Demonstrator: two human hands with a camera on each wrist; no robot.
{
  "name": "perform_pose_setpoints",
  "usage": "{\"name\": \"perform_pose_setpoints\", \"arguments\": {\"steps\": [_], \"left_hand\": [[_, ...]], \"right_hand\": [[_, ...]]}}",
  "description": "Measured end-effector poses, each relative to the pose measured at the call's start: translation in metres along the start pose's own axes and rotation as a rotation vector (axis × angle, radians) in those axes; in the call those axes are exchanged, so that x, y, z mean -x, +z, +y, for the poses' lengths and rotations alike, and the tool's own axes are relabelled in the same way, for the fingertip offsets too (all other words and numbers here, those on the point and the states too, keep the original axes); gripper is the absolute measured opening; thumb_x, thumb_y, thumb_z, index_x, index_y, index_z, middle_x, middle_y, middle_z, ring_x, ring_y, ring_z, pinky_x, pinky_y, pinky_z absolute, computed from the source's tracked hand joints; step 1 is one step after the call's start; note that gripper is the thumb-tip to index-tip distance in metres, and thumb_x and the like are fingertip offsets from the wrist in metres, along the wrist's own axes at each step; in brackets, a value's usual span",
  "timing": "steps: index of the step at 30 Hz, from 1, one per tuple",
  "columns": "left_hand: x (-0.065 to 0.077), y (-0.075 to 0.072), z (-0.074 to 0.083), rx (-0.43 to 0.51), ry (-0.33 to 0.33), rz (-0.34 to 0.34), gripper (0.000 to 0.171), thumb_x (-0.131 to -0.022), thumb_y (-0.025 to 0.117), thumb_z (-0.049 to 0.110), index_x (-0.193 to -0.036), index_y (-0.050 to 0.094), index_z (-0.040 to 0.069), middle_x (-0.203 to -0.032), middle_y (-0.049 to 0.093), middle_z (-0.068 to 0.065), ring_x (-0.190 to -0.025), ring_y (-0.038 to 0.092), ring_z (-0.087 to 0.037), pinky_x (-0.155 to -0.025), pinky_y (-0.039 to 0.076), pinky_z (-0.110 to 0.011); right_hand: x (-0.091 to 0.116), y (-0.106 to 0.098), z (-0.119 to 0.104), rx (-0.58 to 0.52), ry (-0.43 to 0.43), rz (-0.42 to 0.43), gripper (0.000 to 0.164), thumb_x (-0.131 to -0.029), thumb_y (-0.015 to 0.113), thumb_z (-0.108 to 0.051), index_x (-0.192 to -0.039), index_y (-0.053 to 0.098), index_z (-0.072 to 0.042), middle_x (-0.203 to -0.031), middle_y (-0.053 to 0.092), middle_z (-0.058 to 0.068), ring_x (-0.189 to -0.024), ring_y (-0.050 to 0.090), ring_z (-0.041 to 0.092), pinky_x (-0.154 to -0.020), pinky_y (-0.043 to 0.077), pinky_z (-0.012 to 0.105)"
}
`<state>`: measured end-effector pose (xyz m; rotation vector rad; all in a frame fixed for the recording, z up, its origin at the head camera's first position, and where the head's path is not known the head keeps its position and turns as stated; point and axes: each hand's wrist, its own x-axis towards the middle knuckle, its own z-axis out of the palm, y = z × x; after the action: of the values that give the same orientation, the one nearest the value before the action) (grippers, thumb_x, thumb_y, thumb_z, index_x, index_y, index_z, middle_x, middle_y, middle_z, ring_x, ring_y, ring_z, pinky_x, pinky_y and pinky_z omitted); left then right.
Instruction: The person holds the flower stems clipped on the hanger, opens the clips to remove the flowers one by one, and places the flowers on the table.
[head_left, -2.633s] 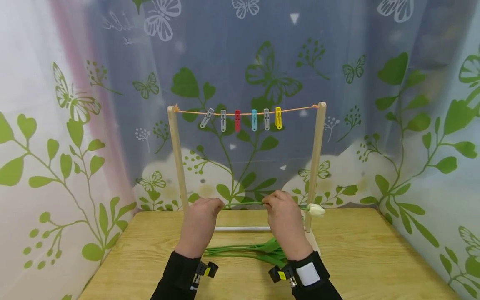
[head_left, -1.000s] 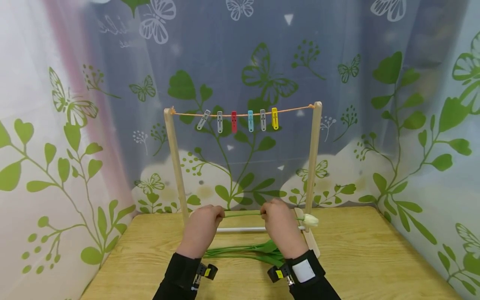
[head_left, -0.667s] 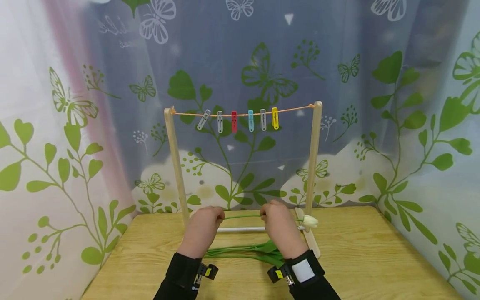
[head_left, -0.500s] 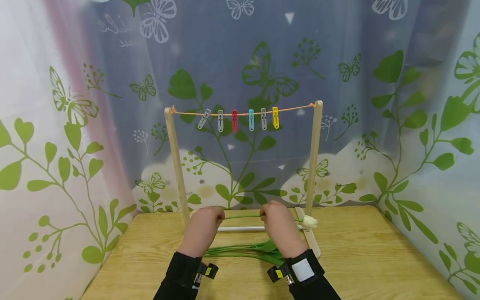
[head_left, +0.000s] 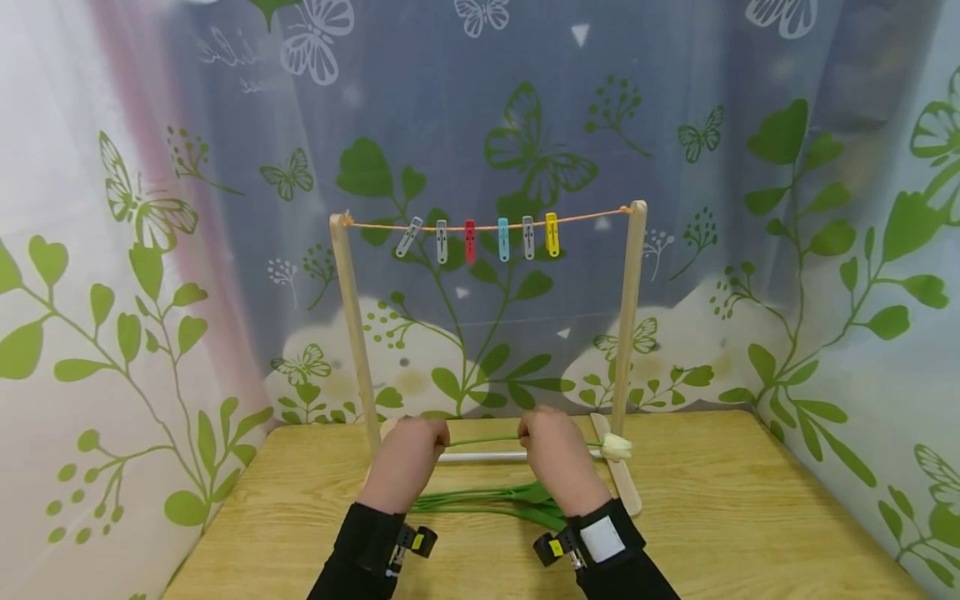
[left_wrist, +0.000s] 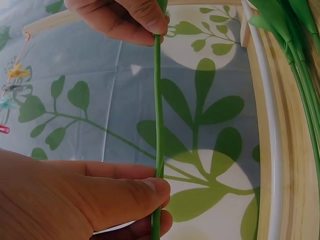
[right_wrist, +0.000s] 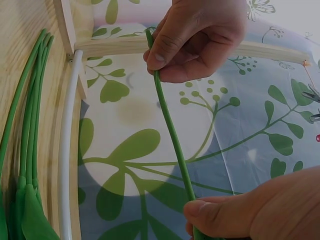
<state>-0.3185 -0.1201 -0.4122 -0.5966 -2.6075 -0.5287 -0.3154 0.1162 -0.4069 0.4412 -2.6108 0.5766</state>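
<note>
A white tulip (head_left: 616, 447) lies level across the space between both hands, its bloom to the right. My left hand (head_left: 411, 462) pinches the green stem near its cut end between thumb and fingers. Farther along toward the bloom, my right hand (head_left: 561, 458) pinches the same stem. Between the hands the stem (left_wrist: 159, 105) shows a slight bend in the right wrist view. Below them on the table rests a bundle of green stems and leaves (head_left: 480, 500), partly hidden by the right forearm. Any blooms on that bundle are out of sight.
A wooden rack stands behind the hands, with two posts (head_left: 628, 325), an orange cord (head_left: 592, 218) and a white crossbar (head_left: 483, 457) low down. Several coloured clothespins (head_left: 503, 239) hang on the cord. A leaf-print curtain (head_left: 465, 125) encloses the wooden table (head_left: 750, 517).
Both hands have come down with the tulip, from above the crossbar to just over its level. Over the last half second they sink only slightly. The bundle and clothespins keep their places.
</note>
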Motion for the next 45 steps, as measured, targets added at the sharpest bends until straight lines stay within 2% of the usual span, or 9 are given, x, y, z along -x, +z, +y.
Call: {"name": "perform_pose_setpoints", "arguments": {"steps": [5, 14, 22, 26, 31, 33, 35, 42, 45], "left_hand": [[0.000, 0.001, -0.001, -0.007, 0.002, -0.015, 0.011, -0.102, 0.074, 0.001, -0.101, 0.081, 0.010, -0.094, 0.078, -0.006, -0.082, 0.073, -0.020, -0.072, 0.063, -0.031], [0.002, 0.004, -0.005, 0.020, -0.007, -0.045, 0.013, -0.100, 0.076, -0.002, -0.097, 0.079, 0.010, -0.092, 0.077, -0.005, -0.076, 0.064, -0.011, -0.068, 0.056, -0.027], [0.004, 0.007, -0.007, 0.000, 0.005, -0.059, 0.020, -0.100, 0.074, -0.003, -0.089, 0.075, 0.014, -0.089, 0.075, -0.003, -0.070, 0.048, -0.008, -0.067, 0.044, -0.023], [0.005, 0.009, -0.008, -0.012, 0.021, -0.073, 0.020, -0.098, 0.077, -0.003, -0.088, 0.075, 0.014, -0.086, 0.074, -0.002, -0.070, 0.052, -0.007, -0.065, 0.046, -0.024], [0.005, 0.011, -0.011, -0.029, 0.028, -0.086, 0.018, -0.096, 0.080, -0.003, -0.089, 0.076, 0.013, -0.087, 0.075, -0.002, -0.072, 0.062, -0.010, -0.065, 0.053, -0.026], [0.005, 0.012, -0.012, -0.035, 0.030, -0.089, 0.018, -0.095, 0.081, -0.003, -0.089, 0.076, 0.013, -0.087, 0.075, -0.002, -0.073, 0.063, -0.011, -0.065, 0.053, -0.027], [0.004, 0.014, -0.013, -0.037, 0.030, -0.094, 0.017, -0.095, 0.081, -0.003, -0.089, 0.076, 0.012, -0.086, 0.075, -0.002, -0.073, 0.062, -0.011, -0.065, 0.052, -0.027], [0.004, 0.022, -0.019, -0.012, 0.016, -0.143, 0.013, -0.097, 0.080, -0.001, -0.090, 0.077, 0.009, -0.084, 0.074, -0.002, -0.070, 0.060, -0.010, -0.063, 0.052, -0.026], [0.005, 0.026, -0.022, -0.009, 0.019, -0.143, 0.015, -0.097, 0.079, -0.003, -0.089, 0.077, 0.010, -0.083, 0.074, -0.002, -0.070, 0.060, -0.011, -0.063, 0.052, -0.027]], "right_hand": [[0.000, 0.003, 0.002, -0.001, 0.002, -0.005, 0.005, -0.096, 0.081, 0.001, -0.095, 0.080, -0.004, -0.092, 0.073, 0.009, -0.084, 0.071, 0.024, -0.070, 0.064, 0.037], [0.000, 0.009, 0.002, -0.008, 0.001, -0.030, 0.006, -0.096, 0.079, 0.002, -0.094, 0.080, -0.003, -0.092, 0.074, 0.010, -0.084, 0.072, 0.024, -0.070, 0.064, 0.038], [0.000, 0.016, 0.004, 0.010, -0.020, -0.019, 0.014, -0.097, 0.077, 0.005, -0.087, 0.078, -0.005, -0.084, 0.072, 0.008, -0.074, 0.067, 0.018, -0.065, 0.059, 0.033], [-0.001, 0.021, 0.005, 0.017, -0.025, -0.036, 0.018, -0.097, 0.077, 0.005, -0.082, 0.077, -0.005, -0.078, 0.070, 0.006, -0.066, 0.059, 0.012, -0.060, 0.051, 0.028], [-0.002, 0.027, 0.007, 0.037, -0.029, -0.039, 0.021, -0.097, 0.076, 0.007, -0.080, 0.077, -0.005, -0.077, 0.071, 0.006, -0.067, 0.062, 0.013, -0.061, 0.050, 0.027], [-0.002, 0.028, 0.008, 0.046, -0.032, -0.035, 0.021, -0.096, 0.076, 0.007, -0.080, 0.078, -0.006, -0.079, 0.072, 0.006, -0.070, 0.064, 0.015, -0.062, 0.052, 0.027], [-0.002, 0.030, 0.008, 0.031, -0.025, -0.046, 0.023, -0.096, 0.074, 0.010, -0.079, 0.078, -0.005, -0.078, 0.072, 0.008, -0.068, 0.062, 0.016, -0.061, 0.049, 0.027], [0.001, 0.035, 0.008, 0.031, -0.024, -0.072, 0.013, -0.091, 0.081, 0.008, -0.087, 0.082, -0.004, -0.087, 0.079, 0.009, -0.079, 0.076, 0.024, -0.069, 0.066, 0.036], [0.001, 0.038, 0.009, 0.035, -0.023, -0.089, 0.012, -0.090, 0.083, 0.005, -0.085, 0.082, -0.005, -0.085, 0.079, 0.008, -0.078, 0.076, 0.024, -0.068, 0.066, 0.036]]}}
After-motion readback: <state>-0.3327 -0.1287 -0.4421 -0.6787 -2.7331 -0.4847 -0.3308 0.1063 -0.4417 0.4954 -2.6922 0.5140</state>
